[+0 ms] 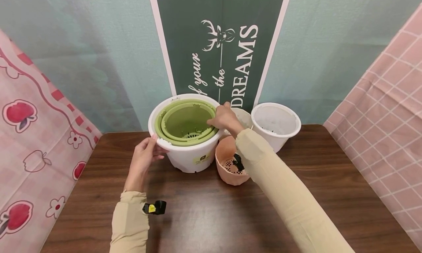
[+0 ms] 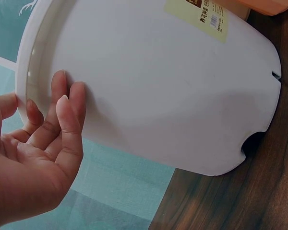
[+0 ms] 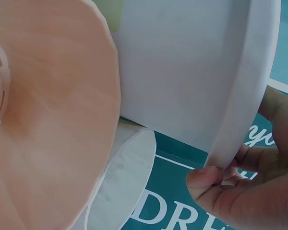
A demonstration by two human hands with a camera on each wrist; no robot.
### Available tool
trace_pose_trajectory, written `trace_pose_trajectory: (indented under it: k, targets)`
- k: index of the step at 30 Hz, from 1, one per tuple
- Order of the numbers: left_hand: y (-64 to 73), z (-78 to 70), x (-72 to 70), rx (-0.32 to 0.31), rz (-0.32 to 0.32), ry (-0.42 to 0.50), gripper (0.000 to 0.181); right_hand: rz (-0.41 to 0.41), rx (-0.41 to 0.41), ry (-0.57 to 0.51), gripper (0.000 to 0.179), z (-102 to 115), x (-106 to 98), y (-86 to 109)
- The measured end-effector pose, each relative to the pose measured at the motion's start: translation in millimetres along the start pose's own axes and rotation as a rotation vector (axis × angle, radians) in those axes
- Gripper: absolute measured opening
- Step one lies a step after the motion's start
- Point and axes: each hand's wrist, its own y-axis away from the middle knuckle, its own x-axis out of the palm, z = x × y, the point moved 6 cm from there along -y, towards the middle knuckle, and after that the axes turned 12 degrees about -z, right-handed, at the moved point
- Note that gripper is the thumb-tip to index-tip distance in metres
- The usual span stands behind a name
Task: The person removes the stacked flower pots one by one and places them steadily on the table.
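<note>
A large white flowerpot (image 1: 188, 161) with a yellow label stands on the table, two green flowerpots (image 1: 184, 119) nested inside it. My left hand (image 1: 143, 156) pinches the white pot's rim at its left side. In the left wrist view, the thumb is at the rim and the other fingers curl beneath it, along the outer wall. On the opposite side, my right hand (image 1: 225, 119) grips the rim near the green pots. The right wrist view shows that hand's thumb (image 3: 204, 181) and fingers around the white rim.
A peach flowerpot (image 1: 230, 178) with a perforated bottom stands right of the large pot. Behind it is a whitish pot (image 1: 242, 117), partly hidden by my right arm. Farther right stands another white flowerpot (image 1: 278, 119). A printed curtain (image 1: 132, 62) hangs behind the wooden table (image 1: 197, 216).
</note>
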Motion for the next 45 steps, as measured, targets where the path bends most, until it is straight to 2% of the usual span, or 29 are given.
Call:
trace_pose_trajectory:
  k: [9, 18, 45]
  targets:
    - [1.1, -1.4, -0.5, 0.001, -0.002, -0.015, 0.031, 0.004, 0.017, -0.008, 0.044, -1.2, -0.4, -1.3]
    - [0.6, 1.9, 0.2, 0.006, -0.003, 0.008, 0.029, 0.008, 0.054, -0.07, 0.041, -4.7, 0.4, -1.0]
    - [0.1, 1.0, -0.9, 0.005, -0.009, 0.028, 0.029, 0.0, 0.019, -0.074, 0.04, -4.7, -3.1, -2.4]
